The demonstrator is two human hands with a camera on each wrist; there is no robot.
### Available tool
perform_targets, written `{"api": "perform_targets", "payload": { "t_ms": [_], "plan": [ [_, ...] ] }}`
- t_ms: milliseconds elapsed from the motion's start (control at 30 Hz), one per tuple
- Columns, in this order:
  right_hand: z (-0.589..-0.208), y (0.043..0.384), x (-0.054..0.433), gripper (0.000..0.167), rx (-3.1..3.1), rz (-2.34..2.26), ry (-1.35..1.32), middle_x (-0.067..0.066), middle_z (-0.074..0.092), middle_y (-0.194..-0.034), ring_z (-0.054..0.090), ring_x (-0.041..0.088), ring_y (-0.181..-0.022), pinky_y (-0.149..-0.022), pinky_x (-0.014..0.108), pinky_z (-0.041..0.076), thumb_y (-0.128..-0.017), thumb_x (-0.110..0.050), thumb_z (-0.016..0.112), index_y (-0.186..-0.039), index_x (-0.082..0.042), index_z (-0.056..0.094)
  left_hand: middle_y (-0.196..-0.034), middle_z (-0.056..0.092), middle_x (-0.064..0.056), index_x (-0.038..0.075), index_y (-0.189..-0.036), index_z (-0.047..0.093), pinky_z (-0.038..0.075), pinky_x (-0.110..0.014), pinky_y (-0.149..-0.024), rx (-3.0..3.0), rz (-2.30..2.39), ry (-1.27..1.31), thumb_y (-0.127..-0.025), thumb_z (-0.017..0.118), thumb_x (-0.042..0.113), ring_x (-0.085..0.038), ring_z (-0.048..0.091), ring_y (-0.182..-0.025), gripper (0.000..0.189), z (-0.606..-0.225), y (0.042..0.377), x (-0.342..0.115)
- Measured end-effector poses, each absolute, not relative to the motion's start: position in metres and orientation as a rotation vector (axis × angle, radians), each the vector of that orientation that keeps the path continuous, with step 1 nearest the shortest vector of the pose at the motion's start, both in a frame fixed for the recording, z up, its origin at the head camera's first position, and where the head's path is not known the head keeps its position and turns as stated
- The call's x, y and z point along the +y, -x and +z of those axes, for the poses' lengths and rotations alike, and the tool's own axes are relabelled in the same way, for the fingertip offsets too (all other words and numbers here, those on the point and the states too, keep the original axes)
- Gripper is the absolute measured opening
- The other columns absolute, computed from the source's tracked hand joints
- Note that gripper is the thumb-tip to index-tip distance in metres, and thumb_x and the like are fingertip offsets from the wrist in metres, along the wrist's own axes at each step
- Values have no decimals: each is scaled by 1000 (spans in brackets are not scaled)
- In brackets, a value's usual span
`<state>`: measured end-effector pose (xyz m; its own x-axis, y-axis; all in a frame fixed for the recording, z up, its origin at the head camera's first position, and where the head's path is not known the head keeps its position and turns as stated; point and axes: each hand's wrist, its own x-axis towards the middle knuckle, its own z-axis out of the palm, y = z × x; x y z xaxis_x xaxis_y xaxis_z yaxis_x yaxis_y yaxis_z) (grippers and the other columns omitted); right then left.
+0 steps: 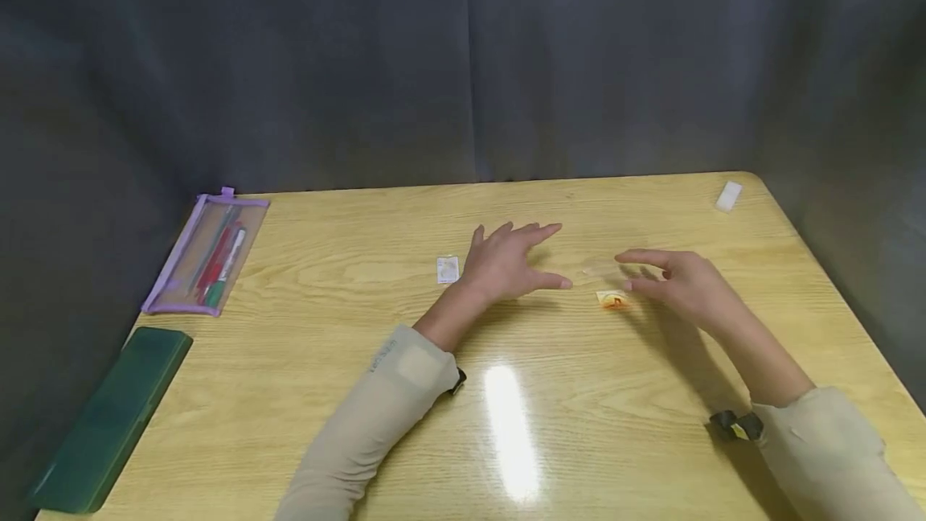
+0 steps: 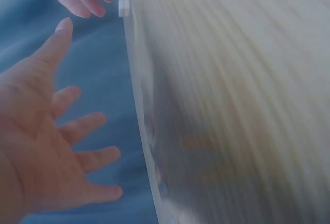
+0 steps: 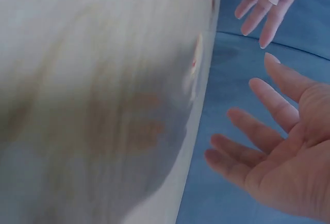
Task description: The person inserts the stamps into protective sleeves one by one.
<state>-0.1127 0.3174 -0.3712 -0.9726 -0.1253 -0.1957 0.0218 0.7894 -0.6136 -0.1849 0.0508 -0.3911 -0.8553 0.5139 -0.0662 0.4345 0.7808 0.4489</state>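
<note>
My left hand (image 1: 506,265) hovers over the middle of the table, fingers spread and thumb pointing right. The left wrist view shows the palm of the left hand (image 2: 36,141) with nothing in it. Facing it from the right, my right hand (image 1: 680,284) has its fingers apart and relaxed. No object shows in the right hand (image 3: 289,152) in the right wrist view. Below its thumb lies a small piece with an orange print (image 1: 613,301). A faint clear piece (image 1: 599,268) lies just behind that. Left of my left hand is a small whitish square (image 1: 447,269).
A purple-edged see-through pouch (image 1: 174,264) with several pens lies at the far left. Nearer, a dark green case (image 1: 112,420) lies along the left edge. A small white block (image 1: 728,196) sits at the back right corner. Dark curtain (image 1: 463,63) surrounds the wooden table (image 1: 304,408).
</note>
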Motion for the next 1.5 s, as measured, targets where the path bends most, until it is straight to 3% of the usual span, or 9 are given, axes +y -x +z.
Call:
{"api": "perform_targets", "payload": {
  "t_ms": [233,667,867,1000,1300,1500],
  "plan": [
    [-380,112,318,47,2710,-894,113,25,41,-157,34,54,-144,-111,75,29,-95,-37,71,-137,-17,64,-160,44,5,47,-152,40,15,-67,-124,2773,478,-730,-84,70,69,-34,34,-152,78,-391,187,78],
    [-389,113,310,36,2770,-820,221,34,45,-149,41,59,-136,-109,74,33,-91,-22,77,-125,-15,71,-158,47,8,47,-148,47,21,-65,-123,2761,234,-758,-93,64,61,-32,38,-149,59,-405,194,110],
    [-389,115,306,33,2805,-750,224,34,47,-148,41,59,-136,-109,75,34,-89,-21,78,-122,-16,73,-147,57,13,46,-146,50,38,-52,-116,2783,182,-794,-95,62,60,-24,54,-130,55,-404,194,120],
    [-390,117,305,34,2821,-714,227,33,49,-147,43,58,-135,-109,73,35,-88,-19,78,-121,-16,74,-144,59,15,47,-145,52,45,-45,-107,2788,174,-767,-94,63,60,-21,56,-123,53,-403,195,126],
    [-393,119,303,29,2870,-648,248,31,57,-139,51,54,-131,-106,70,41,-85,-16,81,-114,-13,76,-141,61,14,49,-141,55,47,-48,-104,2803,141,-723,-94,63,60,-20,55,-123,49,-404,193,135],
    [-394,120,301,15,2901,-620,325,27,64,-131,53,50,-130,-106,68,43,-83,-12,82,-98,-12,78,-140,60,12,47,-139,58,49,-48,-102,2792,159,-738,-97,63,54,-21,55,-123,43,-404,189,139]
  ]
}}
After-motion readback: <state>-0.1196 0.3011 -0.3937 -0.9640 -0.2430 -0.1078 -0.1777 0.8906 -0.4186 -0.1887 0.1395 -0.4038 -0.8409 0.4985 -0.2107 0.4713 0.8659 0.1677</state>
